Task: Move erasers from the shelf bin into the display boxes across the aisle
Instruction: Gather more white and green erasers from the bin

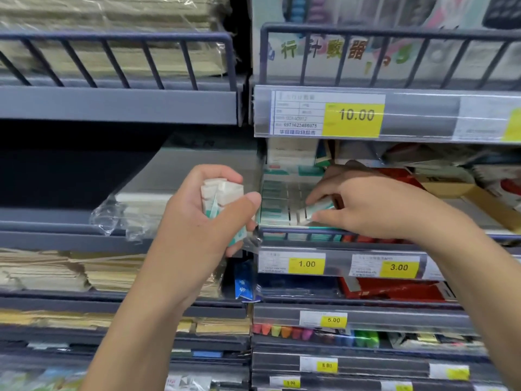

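My left hand (197,218) grips a small bundle of white erasers with teal sleeves (221,197), held upright in front of the shelf. To its right, the shelf bin (277,203) holds rows of the same white and teal erasers, packed side by side. My right hand (363,206) reaches into that bin and pinches one eraser (317,210) between thumb and fingers, tilted up out of the row. The display boxes are not in view.
Grey wire-fronted shelves (118,40) carry paper stacks at left. Yellow price tags read 10.00 (356,115), 1.00 (306,263) and 3.00 (399,267). Red packs (394,289) and coloured highlighters (284,331) fill lower shelves. A cardboard box (462,193) sits right of the bin.
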`<state>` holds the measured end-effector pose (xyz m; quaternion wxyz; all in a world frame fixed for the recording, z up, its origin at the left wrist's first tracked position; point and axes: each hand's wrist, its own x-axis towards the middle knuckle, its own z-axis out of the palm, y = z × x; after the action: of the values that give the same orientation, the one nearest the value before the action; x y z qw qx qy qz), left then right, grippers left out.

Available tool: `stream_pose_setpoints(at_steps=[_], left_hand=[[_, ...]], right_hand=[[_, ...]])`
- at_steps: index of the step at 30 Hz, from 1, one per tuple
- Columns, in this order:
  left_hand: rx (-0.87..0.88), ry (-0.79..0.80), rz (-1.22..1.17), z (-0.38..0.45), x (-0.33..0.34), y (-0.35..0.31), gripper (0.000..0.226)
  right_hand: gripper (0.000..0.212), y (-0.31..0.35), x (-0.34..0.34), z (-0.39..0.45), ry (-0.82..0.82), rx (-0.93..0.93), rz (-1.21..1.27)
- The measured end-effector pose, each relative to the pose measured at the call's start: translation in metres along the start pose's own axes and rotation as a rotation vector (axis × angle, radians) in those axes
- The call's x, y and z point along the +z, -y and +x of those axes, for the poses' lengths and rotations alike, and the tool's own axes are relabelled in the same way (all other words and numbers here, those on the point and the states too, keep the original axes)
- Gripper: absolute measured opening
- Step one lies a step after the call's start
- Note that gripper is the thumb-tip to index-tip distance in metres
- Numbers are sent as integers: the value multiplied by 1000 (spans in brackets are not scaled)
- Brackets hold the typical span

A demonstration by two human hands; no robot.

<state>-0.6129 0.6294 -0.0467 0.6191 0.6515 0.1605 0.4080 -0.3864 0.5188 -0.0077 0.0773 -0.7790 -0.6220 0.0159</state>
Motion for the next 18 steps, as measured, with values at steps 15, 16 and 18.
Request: stream_pose_setpoints(at_steps=[15,16,18], left_hand=[[-61,62,50,12,-8,6,25],[-65,67,66,12,-8,5,27],[-69,80,103,12,-8,4,29]], right_hand=[[23,-2,2,26,159,28,20],[25,-2,1,25,166,31,-2],[30,1,-3,20,133,42,-30]])
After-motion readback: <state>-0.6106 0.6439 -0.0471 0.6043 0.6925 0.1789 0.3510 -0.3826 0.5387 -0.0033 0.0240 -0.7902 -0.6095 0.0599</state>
